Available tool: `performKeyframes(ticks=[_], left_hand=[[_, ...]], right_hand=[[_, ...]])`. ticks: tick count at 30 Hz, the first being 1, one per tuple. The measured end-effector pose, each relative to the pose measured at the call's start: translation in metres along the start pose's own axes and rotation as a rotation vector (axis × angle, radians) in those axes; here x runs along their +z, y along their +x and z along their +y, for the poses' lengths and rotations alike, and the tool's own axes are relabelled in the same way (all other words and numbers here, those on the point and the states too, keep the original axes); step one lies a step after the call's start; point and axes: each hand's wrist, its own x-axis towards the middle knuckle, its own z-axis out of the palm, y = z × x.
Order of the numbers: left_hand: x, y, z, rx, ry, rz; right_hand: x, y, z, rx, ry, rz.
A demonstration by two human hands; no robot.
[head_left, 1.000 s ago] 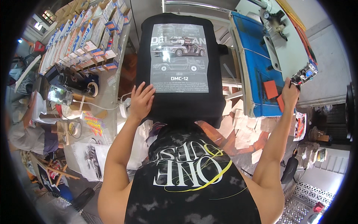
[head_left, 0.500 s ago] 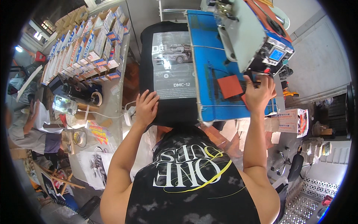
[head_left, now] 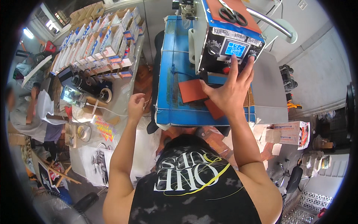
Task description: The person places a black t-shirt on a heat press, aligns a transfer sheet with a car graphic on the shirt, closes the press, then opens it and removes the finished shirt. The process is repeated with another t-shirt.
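Observation:
A heat press with a blue top plate lies over the black shirt, of which only the left edge shows; its printed film is hidden. My right hand reaches up to the control box, fingers spread and holding nothing. One fingertip is at the lower edge of the lit screen, another at the round knob beside it. Its thumb is near a reddish square pad on the plate. Left of the plate, my left hand hangs apart from it with loosely curled fingers and nothing visible in them.
Black-handled scissors lie on the control box. Long film boxes line the left table, with a phone and a tape roll nearer. At far left sits another person. A grey board stretches right of the press.
The blue plate and control box have swung left over the shirt. My right hand has left the handle for the control panel. My left hand has lifted off the shirt and curled.

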Motion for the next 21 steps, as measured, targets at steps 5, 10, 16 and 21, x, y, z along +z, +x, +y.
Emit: performKeyframes(ticks=[5,10,16,21], left_hand=[[-0.044,-0.036,-0.037,-0.119,0.110,0.160],[-0.073,-0.129,-0.070,-0.209,0.139,0.174],[-0.049,-0.252,-0.076,-0.520,-0.134,0.329],[0.010,-0.314,-0.053,-0.714,-0.227,0.325]], right_hand=[[0.016,-0.001,-0.030,-0.004,-0.021,0.026],[0.014,-0.005,-0.040,-0.079,0.033,0.067],[0.004,-0.008,-0.033,-0.097,0.152,-0.012],[-0.009,-0.022,0.004,-0.323,0.462,-0.026]])
